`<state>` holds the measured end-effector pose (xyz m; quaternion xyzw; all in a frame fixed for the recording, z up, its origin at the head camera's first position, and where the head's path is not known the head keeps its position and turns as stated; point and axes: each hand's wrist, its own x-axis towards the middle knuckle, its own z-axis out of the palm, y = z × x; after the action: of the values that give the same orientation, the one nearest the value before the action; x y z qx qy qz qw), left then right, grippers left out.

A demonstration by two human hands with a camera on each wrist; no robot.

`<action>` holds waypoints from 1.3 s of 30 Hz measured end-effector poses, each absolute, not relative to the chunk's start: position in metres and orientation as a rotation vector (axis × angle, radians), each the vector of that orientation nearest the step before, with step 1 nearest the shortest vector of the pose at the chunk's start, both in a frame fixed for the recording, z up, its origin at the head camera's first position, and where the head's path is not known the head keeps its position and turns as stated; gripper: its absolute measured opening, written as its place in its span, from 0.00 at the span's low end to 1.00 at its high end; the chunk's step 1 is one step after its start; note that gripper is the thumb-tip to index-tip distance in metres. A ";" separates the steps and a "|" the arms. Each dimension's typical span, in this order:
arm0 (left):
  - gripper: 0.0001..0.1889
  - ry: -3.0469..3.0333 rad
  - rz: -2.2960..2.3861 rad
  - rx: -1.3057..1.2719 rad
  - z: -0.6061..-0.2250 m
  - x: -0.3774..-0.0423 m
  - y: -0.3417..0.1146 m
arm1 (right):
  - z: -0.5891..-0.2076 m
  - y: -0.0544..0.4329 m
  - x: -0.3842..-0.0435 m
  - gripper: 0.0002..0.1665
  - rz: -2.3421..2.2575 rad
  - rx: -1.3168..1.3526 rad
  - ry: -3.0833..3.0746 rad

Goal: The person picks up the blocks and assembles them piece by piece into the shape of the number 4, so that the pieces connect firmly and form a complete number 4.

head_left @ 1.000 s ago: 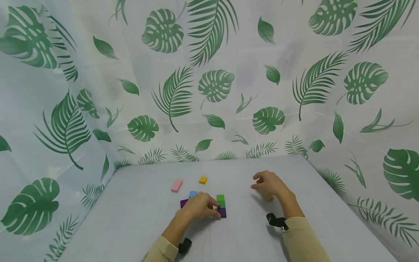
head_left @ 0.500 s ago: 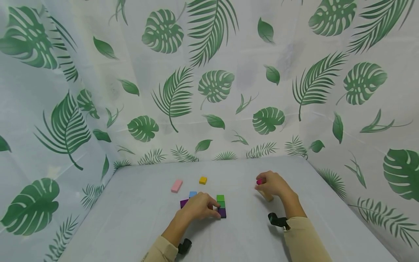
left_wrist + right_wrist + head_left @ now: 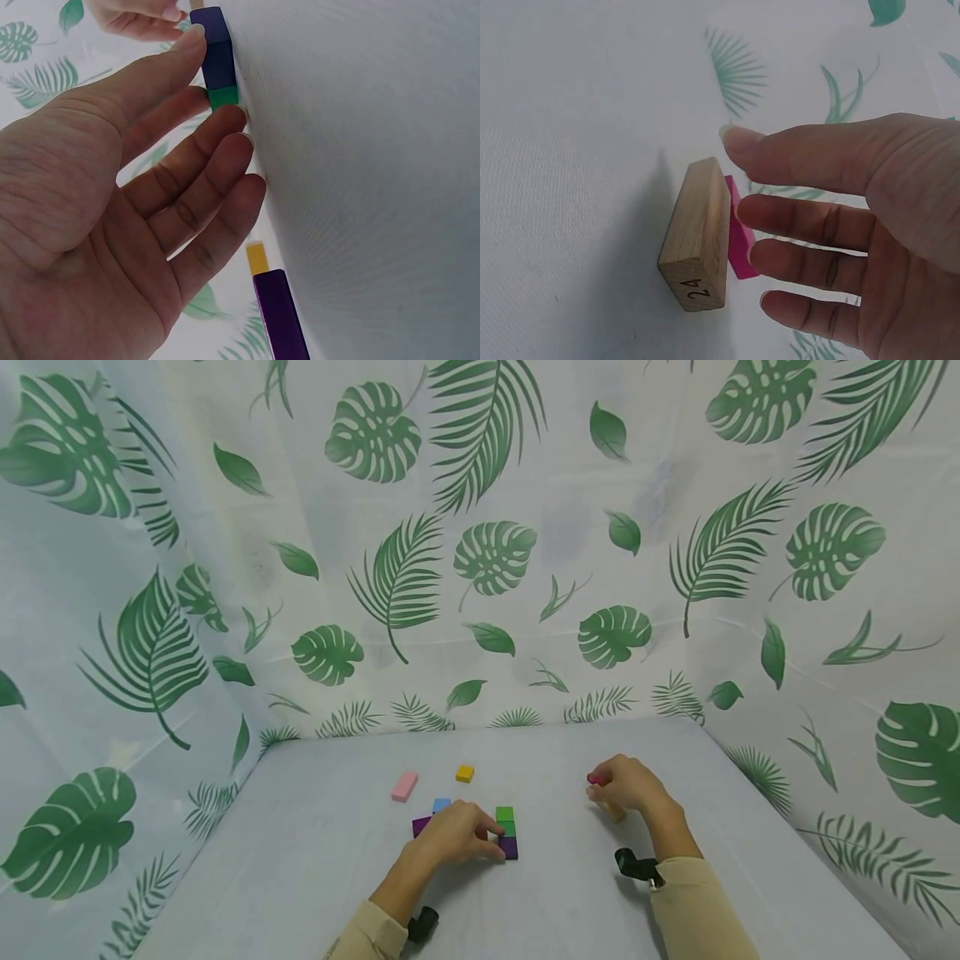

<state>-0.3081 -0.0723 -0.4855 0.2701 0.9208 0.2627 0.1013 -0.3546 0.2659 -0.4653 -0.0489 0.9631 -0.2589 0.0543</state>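
Note:
In the head view, my left hand [image 3: 459,833] rests beside a row of blocks. The left wrist view shows its thumb touching a dark purple block [image 3: 216,52], with a green block [image 3: 223,97] just beyond and other fingers extended. Another purple block [image 3: 422,825] and a blue block [image 3: 442,804] lie partly behind this hand. My right hand [image 3: 628,783] is over a wooden block [image 3: 697,232] marked 24. A magenta block [image 3: 739,232] sits against the wood's upper side. Fairly straight fingertips touch its edge; the index finger is hidden in the right wrist view.
Farther back on the white tabletop [image 3: 315,860] are a pink block [image 3: 405,786] and a small yellow block [image 3: 465,773]. A leaf-patterned curtain [image 3: 480,568] borders the back and both sides. Each wrist carries a small black camera.
My right hand has shifted slightly right and nearer, its fingertips drawing back around the magenta block, now more visible. The left hand and its blocks look still.

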 end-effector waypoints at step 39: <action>0.19 2.720 0.785 0.818 -0.485 -0.308 -0.072 | -0.469 0.256 -0.351 0.07 -0.676 -0.085 2.994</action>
<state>-0.3079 -0.0722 -0.4851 0.2762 0.9187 0.2652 0.0971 -0.3514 0.2555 -0.4689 -0.0278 0.9744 -0.2201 0.0353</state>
